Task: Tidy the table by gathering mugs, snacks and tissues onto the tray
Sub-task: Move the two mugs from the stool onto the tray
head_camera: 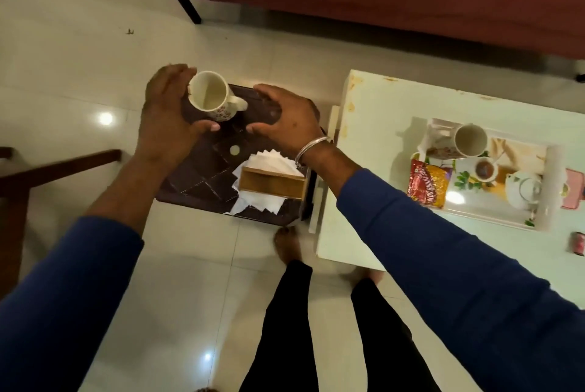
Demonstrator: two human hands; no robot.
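Two mugs in play right now. One mug [210,97] is tipped over sideways above the far end of the dark table [202,170], mouth facing up at the camera, handle pointing right, little red pattern near its base. Left hand [166,109] is cupped round it, fingers over the far rim and thumb [205,126] curled in under its base, so it's got the mug held. Right hand [285,119] sits just right of the handle, palm down with fingers bent over the table's far edge; can't really tell if it's actually gripping anything, looks relaxed and not on the mug. There's a bangle [311,147] on that wrist. Nearer me on the same table is a wooden tissue box [272,184] with loose tissues [269,160] fanned out around it. Off to the right, on the white table [380,113], is the tray [493,217] with a tea print on it, and it's holding the second mug [465,141] lying on its side plus a red and yellow snack pack [427,182]. So the held mug and the tissues are well apart from the tray.
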